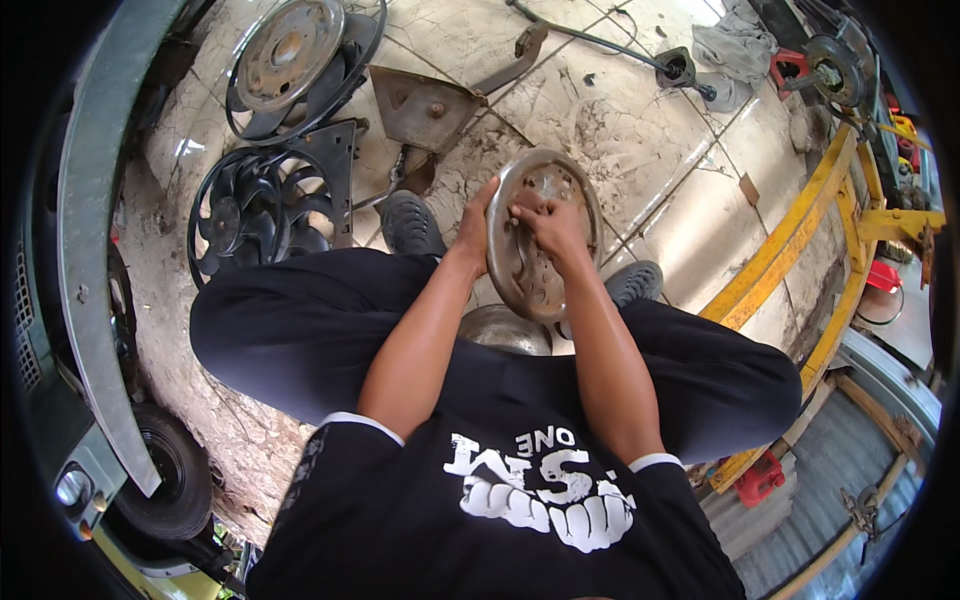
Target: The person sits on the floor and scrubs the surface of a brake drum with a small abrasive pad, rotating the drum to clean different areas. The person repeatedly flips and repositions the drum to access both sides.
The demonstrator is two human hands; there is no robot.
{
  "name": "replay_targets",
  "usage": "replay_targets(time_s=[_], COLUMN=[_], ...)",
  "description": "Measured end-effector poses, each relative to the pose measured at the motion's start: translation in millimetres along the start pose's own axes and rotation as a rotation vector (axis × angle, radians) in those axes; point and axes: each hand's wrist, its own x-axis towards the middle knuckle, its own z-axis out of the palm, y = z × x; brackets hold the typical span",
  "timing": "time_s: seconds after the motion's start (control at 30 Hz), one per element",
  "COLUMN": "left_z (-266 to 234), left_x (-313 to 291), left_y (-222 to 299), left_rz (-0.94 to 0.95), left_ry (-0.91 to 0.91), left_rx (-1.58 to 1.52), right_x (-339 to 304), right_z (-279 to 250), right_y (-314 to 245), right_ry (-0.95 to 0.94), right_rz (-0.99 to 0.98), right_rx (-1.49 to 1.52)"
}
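A round, dished metal plate (540, 290), worn and brownish with a raised rim and several holes, is held tilted up between my knees. My left hand (474, 228) grips its left rim, with the fingers passing behind it. Over the plate's inner face, my right hand (556, 232) has its fingers curled, the tips close to the holes in the upper part. Whatever those fingers may pinch is too small to make out. Partly hidden below the plate, a shiny rounded metal piece (507, 328) rests on the floor.
Left of my feet lie a black fan (245, 215) and a rusty wheel rim (290, 50). A metal bracket with a pedal arm (430, 105) lies ahead. A yellow steel frame (790, 240) stands to the right. Farther off are a lever with cable (675, 68) and grey rag (735, 45).
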Motion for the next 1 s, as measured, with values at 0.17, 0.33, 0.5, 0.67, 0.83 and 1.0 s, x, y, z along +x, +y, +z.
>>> replay_targets(time_s=[0.17,0.33,0.5,0.67,0.83,1.0], left_z=[-0.7,17.9,38.7,26.5,39.3,50.9], left_x=[1.3,-6.1,-26.0,-54.7,-65.0,-67.2], left_y=[2.9,15.8,20.0,22.8,32.9,25.5], left_rz=[-0.035,-0.045,0.083,0.238,0.183,0.292], left_ry=[-0.046,0.011,-0.108,-0.025,0.022,0.094], left_rx=[-0.053,0.087,0.064,0.327,0.34,0.34], right_x=[-10.2,-5.9,2.8,-24.2,-16.7,-30.5], right_z=[-11.8,-9.5,-14.1,-24.4,-7.7,-3.5], right_y=[1.4,6.7,11.9,-30.6,-16.9,-21.5], right_ry=[0.039,0.245,0.316,0.138,0.182,0.036], right_rz=[-0.042,-0.187,-0.331,-0.286,-0.284,-0.231], right_rx=[-0.095,0.325,0.597,0.841,0.696,0.629])
